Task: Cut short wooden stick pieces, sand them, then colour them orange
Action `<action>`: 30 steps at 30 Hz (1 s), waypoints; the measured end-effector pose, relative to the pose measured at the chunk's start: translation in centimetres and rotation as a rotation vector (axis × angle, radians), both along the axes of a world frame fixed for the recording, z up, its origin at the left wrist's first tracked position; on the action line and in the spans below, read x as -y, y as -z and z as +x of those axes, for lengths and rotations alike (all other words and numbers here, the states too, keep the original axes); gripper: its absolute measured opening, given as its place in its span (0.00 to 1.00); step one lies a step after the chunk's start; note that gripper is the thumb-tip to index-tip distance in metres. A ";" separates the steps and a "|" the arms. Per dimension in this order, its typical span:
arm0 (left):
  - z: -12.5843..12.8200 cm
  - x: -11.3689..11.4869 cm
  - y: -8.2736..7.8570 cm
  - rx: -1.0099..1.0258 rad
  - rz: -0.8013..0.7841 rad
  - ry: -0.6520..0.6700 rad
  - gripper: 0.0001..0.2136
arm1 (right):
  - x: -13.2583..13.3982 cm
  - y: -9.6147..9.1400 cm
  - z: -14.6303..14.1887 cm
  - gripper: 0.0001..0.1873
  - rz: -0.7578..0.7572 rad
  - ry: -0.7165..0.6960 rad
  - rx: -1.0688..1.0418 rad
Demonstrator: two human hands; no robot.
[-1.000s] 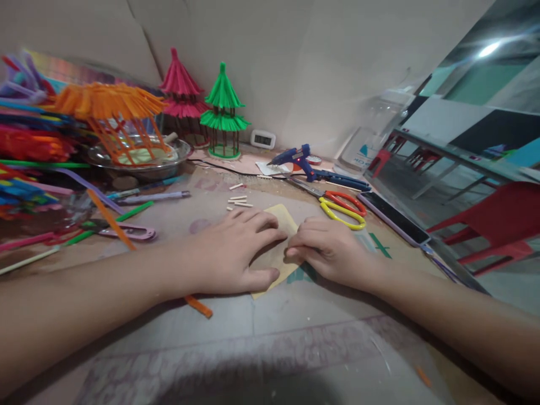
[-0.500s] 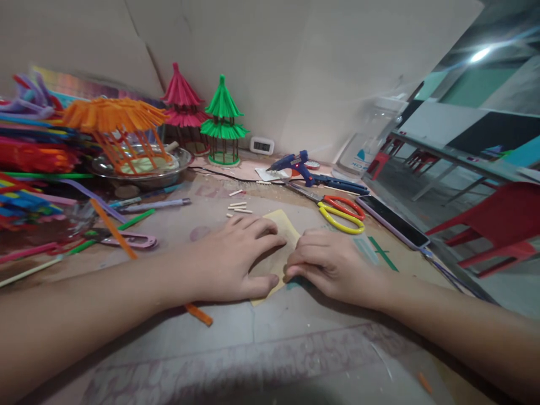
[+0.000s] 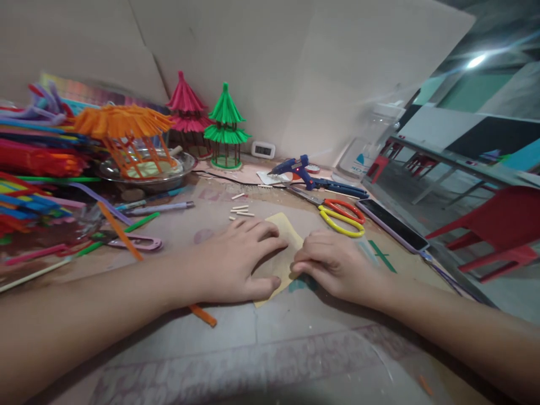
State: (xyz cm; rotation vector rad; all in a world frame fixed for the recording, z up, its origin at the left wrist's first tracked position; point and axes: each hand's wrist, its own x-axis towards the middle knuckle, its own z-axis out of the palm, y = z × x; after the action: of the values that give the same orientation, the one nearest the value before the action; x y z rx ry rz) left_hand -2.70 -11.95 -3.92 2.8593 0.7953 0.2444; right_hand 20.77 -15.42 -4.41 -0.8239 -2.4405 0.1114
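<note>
My left hand (image 3: 240,261) lies palm down with its fingers spread, pressing on a small yellowish sheet (image 3: 287,228) on the table. At the sheet's right edge, my right hand (image 3: 335,261) is closed, its thumb and fingers pinched together. Whatever sits in that pinch is hidden by the fingers. Several short pale sticks (image 3: 242,214) lie just beyond my left hand. An orange strip (image 3: 120,232) passes under my left forearm. Scissors (image 3: 341,219) with red and yellow handles rest beyond my right hand.
A blue glue gun (image 3: 293,169), a small clock (image 3: 263,150) and a green tiered model (image 3: 226,132) stand at the back. On the left are an orange-roofed model (image 3: 122,124) in a metal bowl and heaped pipe cleaners (image 3: 37,157). A phone (image 3: 394,225) lies right.
My right hand has shifted slightly to the right along the sheet's edge, still pinched. My left hand stays flat on the sheet. The whole view has tilted a little.
</note>
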 end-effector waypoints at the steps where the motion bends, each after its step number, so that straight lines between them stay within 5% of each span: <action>1: 0.0 0.0 0.0 0.000 0.000 0.001 0.28 | 0.0 0.0 0.0 0.08 -0.019 -0.015 -0.010; 30: 0.0 0.0 -0.1 0.009 0.010 0.005 0.27 | -0.1 0.0 0.0 0.09 0.018 -0.042 -0.005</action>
State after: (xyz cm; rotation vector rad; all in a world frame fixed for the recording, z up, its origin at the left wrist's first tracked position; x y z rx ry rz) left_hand -2.66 -12.00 -3.80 2.8677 0.7870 0.2610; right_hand 20.82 -15.30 -4.38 -0.7643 -2.4512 0.1063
